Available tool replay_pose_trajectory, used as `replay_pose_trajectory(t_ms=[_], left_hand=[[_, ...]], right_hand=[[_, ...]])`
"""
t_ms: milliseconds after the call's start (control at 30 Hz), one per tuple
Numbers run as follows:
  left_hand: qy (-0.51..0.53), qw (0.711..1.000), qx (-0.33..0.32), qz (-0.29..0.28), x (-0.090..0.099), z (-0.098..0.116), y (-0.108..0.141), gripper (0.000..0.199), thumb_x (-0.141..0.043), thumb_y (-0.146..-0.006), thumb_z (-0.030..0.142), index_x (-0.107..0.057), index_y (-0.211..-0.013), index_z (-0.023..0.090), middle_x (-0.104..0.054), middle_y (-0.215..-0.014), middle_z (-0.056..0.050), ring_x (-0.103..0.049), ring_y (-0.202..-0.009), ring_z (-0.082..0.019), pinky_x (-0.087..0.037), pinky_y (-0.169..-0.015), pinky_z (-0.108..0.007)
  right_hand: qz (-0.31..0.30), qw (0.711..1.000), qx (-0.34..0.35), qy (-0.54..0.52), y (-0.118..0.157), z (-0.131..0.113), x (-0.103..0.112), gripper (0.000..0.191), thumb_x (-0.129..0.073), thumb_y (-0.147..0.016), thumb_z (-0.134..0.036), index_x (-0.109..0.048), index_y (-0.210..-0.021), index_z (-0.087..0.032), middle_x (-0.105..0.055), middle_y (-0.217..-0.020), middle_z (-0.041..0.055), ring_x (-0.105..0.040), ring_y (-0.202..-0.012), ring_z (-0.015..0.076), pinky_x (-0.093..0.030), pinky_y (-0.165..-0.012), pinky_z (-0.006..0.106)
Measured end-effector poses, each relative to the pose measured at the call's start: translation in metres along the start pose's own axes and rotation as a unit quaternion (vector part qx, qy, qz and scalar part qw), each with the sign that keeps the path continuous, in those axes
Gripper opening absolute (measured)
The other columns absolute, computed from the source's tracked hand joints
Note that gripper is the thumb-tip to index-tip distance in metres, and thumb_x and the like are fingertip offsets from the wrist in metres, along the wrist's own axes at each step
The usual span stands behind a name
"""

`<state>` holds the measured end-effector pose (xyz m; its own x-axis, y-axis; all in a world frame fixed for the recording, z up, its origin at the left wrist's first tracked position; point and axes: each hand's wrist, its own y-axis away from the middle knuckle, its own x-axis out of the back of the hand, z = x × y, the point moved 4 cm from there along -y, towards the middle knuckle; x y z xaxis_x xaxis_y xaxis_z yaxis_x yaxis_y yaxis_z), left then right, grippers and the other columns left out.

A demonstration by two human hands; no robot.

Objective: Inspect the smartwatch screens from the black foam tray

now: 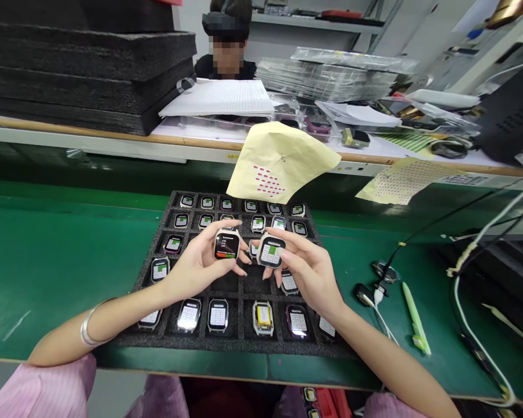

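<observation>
My left hand (203,255) grips a smartwatch body without a strap (227,246), its dark screen showing white text and a red and green strip at the bottom. Close beside it, my right hand (309,264) holds a second smartwatch (271,252) between thumb and fingers; that screen shows a white grid with green cells. Below both hands lies a black foam tray (239,342) with compartments, many of them holding similar lit watches. One unit (262,318) in the front row lies with a yellow part facing up. My hands hide some middle compartments.
Right of the tray, a light green pen (415,316) and a small black charger with a white cable (368,294) lie on the green bench (47,255). Yellow paper (283,159) hangs from the shelf edge. Black foam blocks (82,81) are stacked back left. A person (226,58) is opposite.
</observation>
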<state>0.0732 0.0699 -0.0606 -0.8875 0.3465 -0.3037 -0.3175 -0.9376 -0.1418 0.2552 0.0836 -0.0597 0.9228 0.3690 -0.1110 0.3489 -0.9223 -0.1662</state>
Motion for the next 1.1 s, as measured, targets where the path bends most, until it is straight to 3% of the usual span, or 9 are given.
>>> replay_pose_trajectory(t_ms=[133,333,467,633,900,1000,1100], left_hand=[[-0.001,1.000,-0.010,-0.003,0.000,0.002,0.000,0.035,-0.066,-0.081,0.016,-0.051,-0.113,0.017,-0.062,-0.094,-0.005,-0.064,-0.083,-0.018,-0.062,-0.068,-0.033],[-0.012,1.000,0.009,0.019,0.003,-0.003,-0.003,0.023,-0.060,-0.089,0.024,-0.051,-0.108,0.016,-0.061,-0.083,-0.003,-0.064,-0.073,-0.015,-0.060,-0.055,-0.025],[0.003,1.000,-0.003,0.017,0.006,-0.004,-0.002,0.036,-0.063,-0.085,0.017,-0.048,-0.117,0.016,-0.062,-0.091,-0.005,-0.065,-0.081,-0.017,-0.061,-0.063,-0.028],[0.009,1.000,-0.002,-0.002,0.003,-0.002,0.001,0.059,-0.067,-0.078,0.008,-0.041,-0.130,0.018,-0.061,-0.103,-0.006,-0.064,-0.090,-0.016,-0.060,-0.077,-0.029],[-0.004,1.000,0.027,-0.007,0.007,-0.013,0.004,0.059,-0.067,-0.082,0.013,-0.038,-0.133,0.020,-0.059,-0.102,-0.006,-0.064,-0.088,-0.016,-0.060,-0.075,-0.030],[-0.007,0.998,0.048,-0.029,0.010,-0.021,0.008,0.074,-0.069,-0.078,0.010,-0.029,-0.138,0.026,-0.057,-0.106,-0.004,-0.063,-0.094,-0.017,-0.058,-0.084,-0.036],[-0.084,0.993,0.064,-0.044,0.016,-0.033,0.012,0.068,-0.059,-0.085,0.014,-0.021,-0.139,0.028,-0.056,-0.107,-0.005,-0.064,-0.097,-0.019,-0.058,-0.084,-0.040]], right_hand=[[0.027,0.999,-0.003,0.040,0.000,0.002,0.000,0.026,-0.065,-0.089,-0.029,-0.067,-0.114,-0.022,-0.072,-0.095,0.0079,-0.064,-0.051,0.0160,-0.046,-0.037,0.025],[-0.035,0.999,-0.010,-0.007,0.000,0.005,-0.002,0.032,-0.065,-0.088,-0.026,-0.065,-0.120,-0.023,-0.071,-0.098,0.0086,-0.067,-0.059,0.0192,-0.048,-0.041,0.026],[-0.070,0.997,-0.024,-0.014,0.003,0.004,-0.006,0.046,-0.069,-0.084,-0.020,-0.059,-0.128,-0.025,-0.069,-0.105,0.0087,-0.069,-0.070,0.0205,-0.052,-0.046,0.026],[-0.054,0.998,-0.029,0.032,0.003,0.004,-0.009,0.047,-0.070,-0.085,-0.021,-0.057,-0.130,-0.024,-0.069,-0.105,0.0088,-0.068,-0.068,0.0187,-0.052,-0.045,0.025],[-0.115,0.987,-0.033,0.106,0.003,0.012,-0.005,0.060,-0.067,-0.084,-0.018,-0.045,-0.139,-0.024,-0.068,-0.102,0.0070,-0.069,-0.076,0.0192,-0.057,-0.052,0.025],[-0.123,0.959,-0.008,0.256,0.000,0.022,0.005,0.055,-0.064,-0.086,-0.021,-0.046,-0.138,-0.022,-0.067,-0.102,0.0078,-0.067,-0.069,0.0183,-0.059,-0.059,0.031],[-0.152,0.887,0.050,0.434,-0.002,0.034,0.011,0.050,-0.069,-0.081,-0.023,-0.055,-0.129,-0.019,-0.064,-0.104,0.0098,-0.065,-0.082,0.0242,-0.058,-0.076,0.042]])
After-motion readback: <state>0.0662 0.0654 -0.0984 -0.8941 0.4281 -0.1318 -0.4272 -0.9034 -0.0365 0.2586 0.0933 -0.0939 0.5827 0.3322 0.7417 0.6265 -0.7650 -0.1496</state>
